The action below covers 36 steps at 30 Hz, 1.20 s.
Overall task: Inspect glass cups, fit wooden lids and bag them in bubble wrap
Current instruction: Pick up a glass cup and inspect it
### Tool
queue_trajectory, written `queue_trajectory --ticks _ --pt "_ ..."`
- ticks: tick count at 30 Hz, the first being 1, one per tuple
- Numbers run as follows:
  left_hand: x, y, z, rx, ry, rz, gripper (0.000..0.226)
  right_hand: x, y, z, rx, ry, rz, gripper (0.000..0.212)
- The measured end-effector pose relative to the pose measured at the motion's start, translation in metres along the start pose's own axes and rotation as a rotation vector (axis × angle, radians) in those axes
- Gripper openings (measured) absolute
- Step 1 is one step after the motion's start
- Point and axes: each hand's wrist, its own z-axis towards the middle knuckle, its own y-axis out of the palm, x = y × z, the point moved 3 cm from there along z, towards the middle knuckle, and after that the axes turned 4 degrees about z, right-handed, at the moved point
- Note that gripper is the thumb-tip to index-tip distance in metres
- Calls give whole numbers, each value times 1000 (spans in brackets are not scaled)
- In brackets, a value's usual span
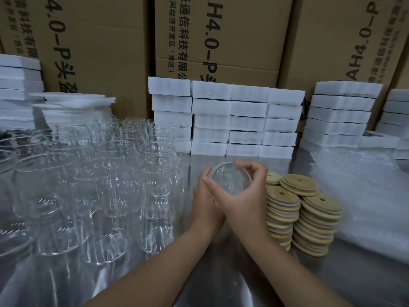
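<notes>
So the person's got one glass cup (231, 179) held up over the table (221, 273), both hands wrapped round its sides. The left hand (204, 202) cups the left wall, and the right hand (245, 202) overlaps it, fingers curled over the far edge. The cup is tipped so its long axis points pretty much at the camera, one round end facing up. Looks like the inspection step. The stacks of wooden lids (284, 208) sit just beside the right hand, so that's the nearer one for grabbing a lid. The bubble wrap (365, 196) lies further right, and the uninspected cups (99, 185) crowd the left.
</notes>
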Motion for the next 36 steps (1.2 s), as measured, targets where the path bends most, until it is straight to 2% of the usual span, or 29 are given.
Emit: queue_trajectory --ticks 3,7,13,16,19,23,26,29,34,36 --pt "0 -1 -2 -18 64 8 87 -1 -2 1 34 31 30 60" --pt "-4 -2 -11 -16 27 27 84 -3 -6 0 59 75 126 47" --pt "-2 -4 -10 14 52 -52 108 1 -6 3 68 96 253 11" --pt "0 -4 -9 38 51 -105 114 6 -4 4 53 98 296 9" --pt "-6 -4 -9 44 11 -115 113 9 -3 4 42 94 332 15" --pt "-9 -4 -9 44 -4 -176 80 10 -2 3 8 83 353 21" --pt "-4 -4 -9 39 10 -228 70 11 -1 1 -47 75 351 28" --pt "-1 -4 -10 28 52 -244 59 11 0 -2 -114 33 308 44" --pt "5 -9 -11 -7 81 -179 71 9 2 -6 -144 -47 170 61" --pt "8 -12 -11 -3 77 -71 97 8 3 -7 -132 -46 139 68"
